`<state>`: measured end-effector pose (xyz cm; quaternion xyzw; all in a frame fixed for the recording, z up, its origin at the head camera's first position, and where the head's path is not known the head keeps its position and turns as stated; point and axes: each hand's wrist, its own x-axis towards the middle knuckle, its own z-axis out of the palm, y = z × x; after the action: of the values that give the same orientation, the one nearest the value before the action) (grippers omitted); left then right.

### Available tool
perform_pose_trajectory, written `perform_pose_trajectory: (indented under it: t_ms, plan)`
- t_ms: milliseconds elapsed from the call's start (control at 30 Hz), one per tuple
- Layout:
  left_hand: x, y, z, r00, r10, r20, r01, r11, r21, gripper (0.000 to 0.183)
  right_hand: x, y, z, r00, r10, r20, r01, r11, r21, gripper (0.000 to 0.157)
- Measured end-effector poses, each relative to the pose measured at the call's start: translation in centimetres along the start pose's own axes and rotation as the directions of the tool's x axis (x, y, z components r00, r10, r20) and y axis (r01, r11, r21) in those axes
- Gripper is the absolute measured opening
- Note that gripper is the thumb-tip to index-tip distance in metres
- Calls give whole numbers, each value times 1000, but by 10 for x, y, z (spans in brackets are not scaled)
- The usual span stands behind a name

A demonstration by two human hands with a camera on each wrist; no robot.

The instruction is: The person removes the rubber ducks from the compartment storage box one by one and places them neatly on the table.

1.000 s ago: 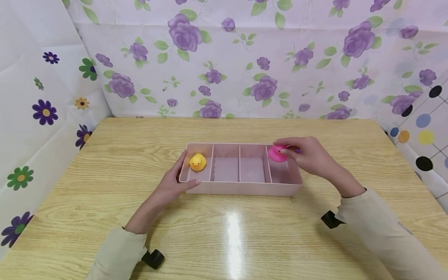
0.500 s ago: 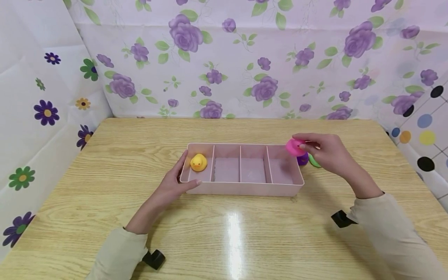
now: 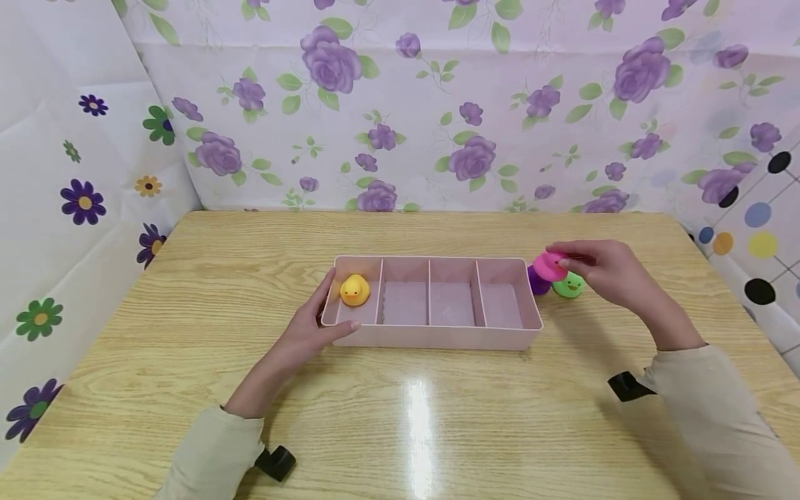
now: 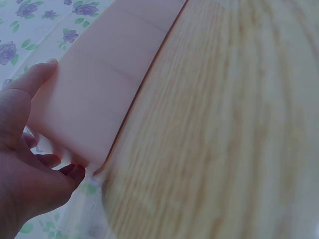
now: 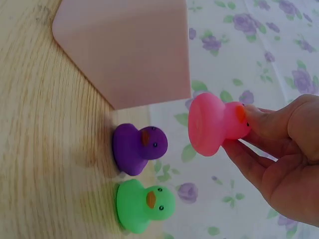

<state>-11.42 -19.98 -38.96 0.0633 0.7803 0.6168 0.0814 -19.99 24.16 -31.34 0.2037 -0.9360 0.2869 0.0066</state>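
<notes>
My right hand (image 3: 609, 271) pinches a pink rubber duck (image 3: 551, 267) by its head, raised beyond the right end of the pink divided box (image 3: 437, 337). Below it on the table stand a purple rubber duck (image 5: 134, 148), partly covered in the head view, and a green rubber duck (image 5: 142, 205). At the box's left end my left hand (image 3: 306, 326) grips the wall, thumb along the front side and fingers behind the end. A yellow rubber duck (image 3: 355, 290) sits in the leftmost compartment. The three other compartments hold nothing.
The box stands on a wood-grain table (image 3: 250, 257), backed by a floral sheet (image 3: 400, 125). A black wrist device (image 3: 275, 463) hangs below the left sleeve, another black device (image 3: 630, 386) below the right sleeve.
My right hand has carried the pink duck from over the rightmost compartment to the right, outside the box. The purple and green ducks have come into view. The left hand stays put.
</notes>
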Motion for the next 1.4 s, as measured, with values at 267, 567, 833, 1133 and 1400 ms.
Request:
perform_pose_trajectory:
  t_ms: [267,567,833,1133,1400]
  plan:
    - [1,1,0,1000,-3,3,3,1000,-1,97,-3,21,-7,997,69,31,-69,998,-6,33]
    - [1,0,0,1000,-1,-1,1,1000,-1,98,-6,37,-17,986,146,83,-148,989,12,36]
    - [0,0,0,1000,-8,-1,8,1000,-12,97,-11,50,-22,984,165,70,-168,985,30,37]
    - [0,1,0,1000,-10,-7,10,1000,-10,97,-12,74,-27,965,244,97,-250,967,53,46]
    - [0,1,0,1000,-10,0,10,1000,-8,98,-17,92,-25,945,290,152,-305,948,91,47]
